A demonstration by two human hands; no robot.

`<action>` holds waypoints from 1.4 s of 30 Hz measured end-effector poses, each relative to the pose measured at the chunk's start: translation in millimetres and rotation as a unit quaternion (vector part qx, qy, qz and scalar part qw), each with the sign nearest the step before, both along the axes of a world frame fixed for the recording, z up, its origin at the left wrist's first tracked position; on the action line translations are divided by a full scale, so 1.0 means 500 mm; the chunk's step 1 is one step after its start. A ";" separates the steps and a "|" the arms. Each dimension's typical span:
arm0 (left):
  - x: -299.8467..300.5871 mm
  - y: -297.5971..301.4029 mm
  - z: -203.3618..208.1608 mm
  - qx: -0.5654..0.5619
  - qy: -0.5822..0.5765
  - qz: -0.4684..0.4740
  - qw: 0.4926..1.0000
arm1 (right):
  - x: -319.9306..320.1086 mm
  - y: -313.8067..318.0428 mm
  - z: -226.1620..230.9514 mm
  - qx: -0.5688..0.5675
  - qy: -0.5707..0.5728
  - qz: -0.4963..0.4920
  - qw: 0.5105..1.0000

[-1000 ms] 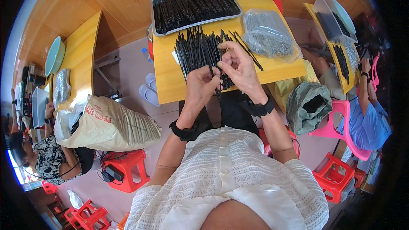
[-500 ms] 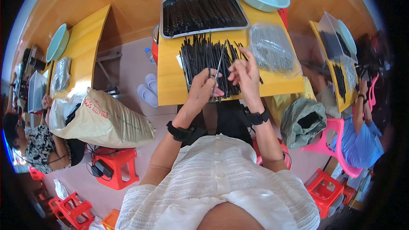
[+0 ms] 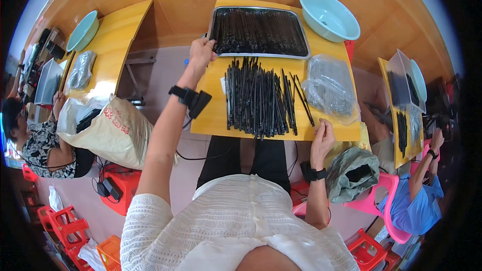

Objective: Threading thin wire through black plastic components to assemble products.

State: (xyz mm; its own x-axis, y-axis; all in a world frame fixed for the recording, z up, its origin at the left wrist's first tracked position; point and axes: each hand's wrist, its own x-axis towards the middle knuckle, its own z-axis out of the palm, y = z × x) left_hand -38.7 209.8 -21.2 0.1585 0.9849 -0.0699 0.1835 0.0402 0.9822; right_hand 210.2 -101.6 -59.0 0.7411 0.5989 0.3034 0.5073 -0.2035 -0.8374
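Moves left hand (image 3: 202, 54) to full tray (image 3: 261, 55), right hand (image 3: 322, 141) back.
Curls both, can't tell grip; has black sticks (image 3: 253, 100) left.

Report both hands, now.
Left hand: curled at left edge of metal tray; grip unclear.
Right hand: loosely curled, near edge of yellow table; nothing visibly held.

On the table (image 3: 210, 115), the tray (image 3: 281, 57) lies behind the sticks (image 3: 257, 99).

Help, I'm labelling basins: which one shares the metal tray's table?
The middle basin, just right of the metal tray; the left basin and right basin stand on side tables.
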 end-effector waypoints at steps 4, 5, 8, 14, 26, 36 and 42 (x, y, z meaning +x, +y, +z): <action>0.048 0.071 0.012 0.051 0.200 0.043 0.978 | -0.006 -0.013 -0.011 0.011 0.035 -0.026 0.999; 0.059 0.083 0.015 0.050 0.201 0.040 0.978 | -0.007 -0.013 -0.011 0.026 0.033 -0.033 0.999; 0.097 0.097 0.030 0.111 0.337 0.099 0.930 | -0.004 -0.023 -0.009 0.038 0.035 -0.047 0.998; 0.131 0.120 0.006 0.075 0.394 0.124 0.908 | -0.003 -0.032 -0.014 0.018 0.047 -0.045 0.998; 0.077 0.125 0.027 -0.016 0.304 0.067 0.950 | -0.019 -0.041 0.008 0.029 0.081 -0.040 0.996; 0.066 0.112 0.012 0.153 0.383 0.033 0.911 | -0.010 -0.033 0.019 0.018 0.057 -0.019 0.998; 0.017 0.099 -0.018 0.293 0.309 -0.179 0.887 | 0.017 -0.015 0.027 -0.085 -0.085 -0.004 0.993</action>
State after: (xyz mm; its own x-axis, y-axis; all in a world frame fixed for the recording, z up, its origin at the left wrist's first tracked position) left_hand -30.1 259.5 -30.0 0.5777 0.7751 0.2557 0.5927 -0.6138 0.5215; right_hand 218.7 -109.1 -45.7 0.6924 0.6470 0.3195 0.6366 -0.3393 -0.6926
